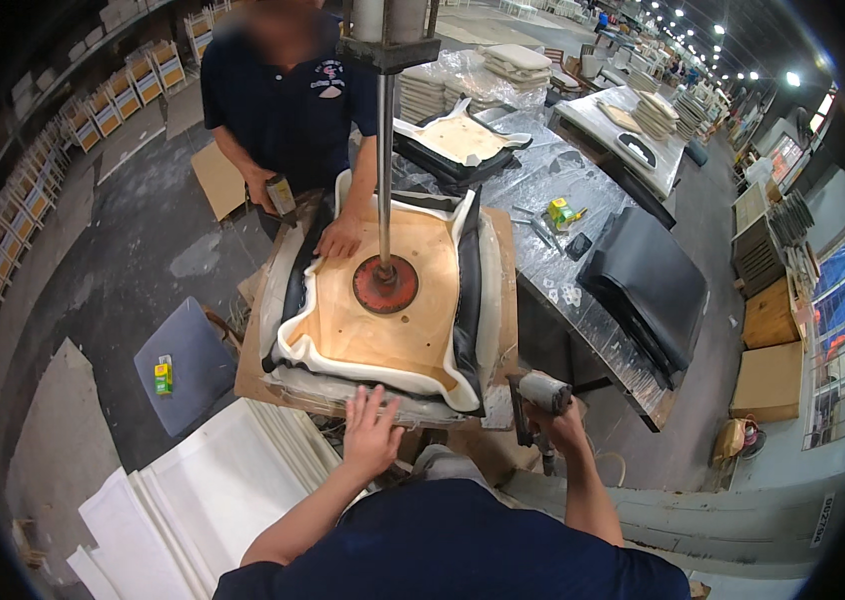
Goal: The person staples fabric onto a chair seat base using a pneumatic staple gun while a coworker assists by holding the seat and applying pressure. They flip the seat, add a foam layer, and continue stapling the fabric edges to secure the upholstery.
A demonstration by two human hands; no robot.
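Note:
My left hand [372, 434] lies with fingers stretched out on the near edge of a chair seat, touching its black cover and white padding. My right hand [567, 428] grips a staple gun [545, 393] just off the seat's near right corner. The seat's plywood board [423, 240] faces up, ringed by white padding [345, 371] and a black cover [468, 290] that stands up round the edges. A red round press plate [386, 287] on a steel rod [385, 170] bears down on the board's middle.
Across the seat, a co-worker [293, 100] holds another staple gun [281, 194] and rests a hand [341, 237] on the board. At right, a plastic-covered table [568, 180] bears black covers [648, 285] and another seat [461, 138]. White sheets [213, 490] are stacked at lower left.

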